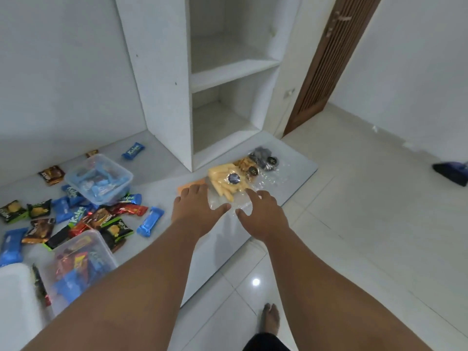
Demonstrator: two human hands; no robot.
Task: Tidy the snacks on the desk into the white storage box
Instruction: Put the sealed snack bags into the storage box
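A clear bag of yellow stick snacks [225,182] lies on the white desk [162,171], with two more clear bags, one of brown snacks [247,166] and one of dark snacks [264,157], beyond it. My left hand [196,207] and my right hand [260,214] reach over the near end of the yellow bag, fingers apart and holding nothing. Several small wrapped snacks [76,216] lie scattered at the left. A corner of the white storage box [15,295] shows at the lower left.
Two clear plastic tubs stand among the packets: one with blue packets [98,178], one with mixed packets [78,267]. An orange card [190,185] lies by my left hand. A white shelf unit [202,79] rises behind the desk. A wooden door [326,59] and tiled floor are at right.
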